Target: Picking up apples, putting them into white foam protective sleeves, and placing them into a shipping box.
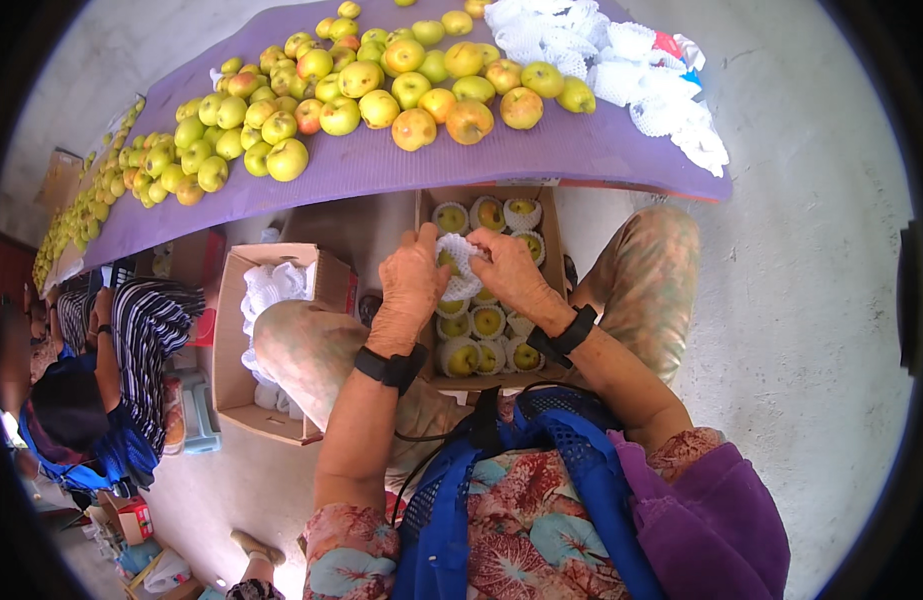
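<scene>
Between my hands is a white foam net sleeve [461, 262], with a bit of yellow-green apple showing at its left side. My left hand [411, 272] pinches the sleeve's left edge, fingers curled. On the other side, my right hand [516, 270] grips its right edge between thumb and fingers. Both hands are above an open cardboard box [553, 235] between my knees. Inside it, several apples in foam nets stand in rows, among them a netted apple [488, 321] just below my hands. My hands hide part of the box's middle.
Beyond the box, a purple-covered table [351, 178] bears many loose yellow-green apples [286, 160] and a pile of white foam nets [671, 105]. Left of my knee stands a cardboard box [266, 420] of foam nets. Another person [91, 400] sits at the far left.
</scene>
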A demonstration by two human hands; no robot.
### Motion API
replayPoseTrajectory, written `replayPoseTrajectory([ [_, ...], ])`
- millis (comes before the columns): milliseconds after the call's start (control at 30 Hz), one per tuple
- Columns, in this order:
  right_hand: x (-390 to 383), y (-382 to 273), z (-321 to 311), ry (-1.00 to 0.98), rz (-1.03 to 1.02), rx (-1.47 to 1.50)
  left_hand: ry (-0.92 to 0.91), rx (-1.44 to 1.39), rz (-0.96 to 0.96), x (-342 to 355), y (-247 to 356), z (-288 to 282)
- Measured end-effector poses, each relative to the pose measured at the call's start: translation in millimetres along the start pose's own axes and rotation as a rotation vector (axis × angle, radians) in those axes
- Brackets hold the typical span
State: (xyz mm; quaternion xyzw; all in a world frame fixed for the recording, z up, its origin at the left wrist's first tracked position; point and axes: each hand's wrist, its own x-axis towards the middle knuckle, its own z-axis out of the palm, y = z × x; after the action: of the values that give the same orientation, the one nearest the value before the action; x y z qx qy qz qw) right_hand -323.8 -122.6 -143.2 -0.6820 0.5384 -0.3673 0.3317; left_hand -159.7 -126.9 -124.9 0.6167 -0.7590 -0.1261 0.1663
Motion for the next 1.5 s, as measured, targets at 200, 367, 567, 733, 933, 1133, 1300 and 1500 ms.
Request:
replayPoseTrajectory([
  [200, 1.1, 4.6, -5.5, -0.007, -0.004, 0.073, -0.011, 0.121, -0.081, 8.1, -7.6, 6.0],
  [367, 2.1, 3.1, -6.3, -0.007, -0.070, 0.006, 0.063, 0.007, 0.054, 2.6, -4.0, -1.7],
  [567, 8.7, 5.9, -3.0, -0.048, -0.057, -0.059, 0.128, -0.133, 0.139, 9.7, 3.6, -2.9],
  [733, 18.6, 3.0, -4.0, -0.071, -0.104, -0.088, 0.174, -0.161, 0.077, 12.7, -1.7, -5.2],
  [933, 49.5, -32.5, -39.4, 0.105, -0.169, -0.031, 0.208, -0.202, -0.037, 19.3, -11.6, -17.5],
  [1133, 110.2, -23.5, -57.9, 0.378, -0.467, -0.357, 0.239, -0.202, -0.055, 23.2, -10.6, -19.7],
  [1300, 135.7, -11.8, -54.6, 0.206, -0.502, -0.526, 0.266, -0.252, -0.027, 24.3, -8.0, -21.3],
  [1500, 148.6, -9.9, -55.9, 0.129, -0.401, -0.618, 0.261, -0.254, -0.050, 27.8, -10.1, -23.1],
])
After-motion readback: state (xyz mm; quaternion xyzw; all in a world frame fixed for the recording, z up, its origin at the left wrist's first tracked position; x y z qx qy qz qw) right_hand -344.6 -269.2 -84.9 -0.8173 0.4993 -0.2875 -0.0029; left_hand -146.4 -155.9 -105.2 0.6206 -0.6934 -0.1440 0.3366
